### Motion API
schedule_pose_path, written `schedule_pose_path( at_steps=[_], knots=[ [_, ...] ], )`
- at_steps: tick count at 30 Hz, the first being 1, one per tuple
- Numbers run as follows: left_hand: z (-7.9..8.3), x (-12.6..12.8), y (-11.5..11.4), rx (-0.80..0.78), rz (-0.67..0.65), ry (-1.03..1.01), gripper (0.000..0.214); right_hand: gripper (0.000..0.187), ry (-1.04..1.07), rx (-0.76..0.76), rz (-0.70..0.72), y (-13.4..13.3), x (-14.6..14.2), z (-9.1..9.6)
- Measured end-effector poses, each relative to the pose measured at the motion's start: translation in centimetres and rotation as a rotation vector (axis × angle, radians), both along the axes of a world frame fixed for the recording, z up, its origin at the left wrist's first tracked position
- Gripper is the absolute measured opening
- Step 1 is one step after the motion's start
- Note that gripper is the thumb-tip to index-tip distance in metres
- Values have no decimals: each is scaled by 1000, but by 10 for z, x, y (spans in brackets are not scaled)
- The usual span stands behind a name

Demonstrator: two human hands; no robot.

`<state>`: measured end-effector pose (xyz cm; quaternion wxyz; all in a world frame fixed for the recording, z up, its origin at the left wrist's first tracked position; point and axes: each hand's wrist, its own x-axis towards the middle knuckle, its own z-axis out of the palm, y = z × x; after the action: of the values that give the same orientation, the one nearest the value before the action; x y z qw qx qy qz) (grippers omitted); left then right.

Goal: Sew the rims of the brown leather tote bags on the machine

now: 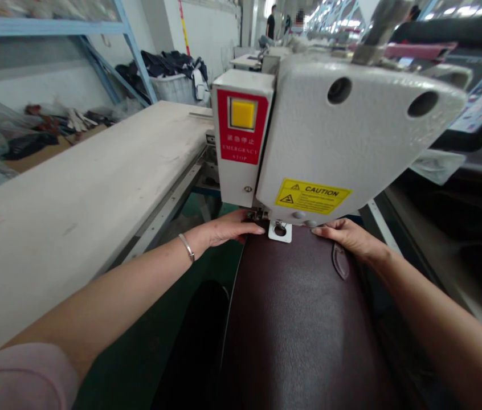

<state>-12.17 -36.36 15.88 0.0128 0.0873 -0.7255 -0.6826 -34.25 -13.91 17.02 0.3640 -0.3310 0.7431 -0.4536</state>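
Observation:
A dark brown leather panel (292, 319) hangs toward me from under the head of an industrial sewing machine (335, 131). My left hand (228, 226) grips the panel's left edge, thumb on top and the other fingers mostly hidden. On the far side, my right hand (343, 234) pinches the right edge, its thumb lying on the leather. Between the hands, a small white presser plate (280, 232) with a round hole rests on the leather. A pointed leather tab (340, 261) sits on the panel just below my right hand.
A red box with a yellow emergency stop button (242, 114) is mounted left of the machine head. A long pale worktable (74, 188) runs along my left. Behind it stand a blue shelf frame (134, 57) and a bin (175, 88) of dark cloth. People are far back.

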Motion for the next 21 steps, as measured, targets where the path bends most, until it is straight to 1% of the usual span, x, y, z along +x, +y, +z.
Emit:
schedule_pose_path(
  at_steps=[2, 4, 8, 13, 17, 21],
  knots=[
    [-1, -5, -3, -7, 64, -22, 62, 42, 20, -34, -22, -1, -5, -2],
    [-1, -7, -4, 9, 86, -38, 62, 37, 32, -61, -30, -2, -8, -4],
    [0, -6, -5, 65, 73, -13, 62, 34, 52, -82, -10, -3, -11, -8],
    [-2, -4, -5, 114, 48, -12, 56, 34, 61, -53, -1, -2, -12, -8],
    [-2, -3, -5, 116, 50, -6, 55, 37, 69, -27, -6, -2, -11, -8],
    [-4, -3, -4, 112, 23, 0, 51, 38, 53, -28, -11, -3, -10, -8]
  ],
)
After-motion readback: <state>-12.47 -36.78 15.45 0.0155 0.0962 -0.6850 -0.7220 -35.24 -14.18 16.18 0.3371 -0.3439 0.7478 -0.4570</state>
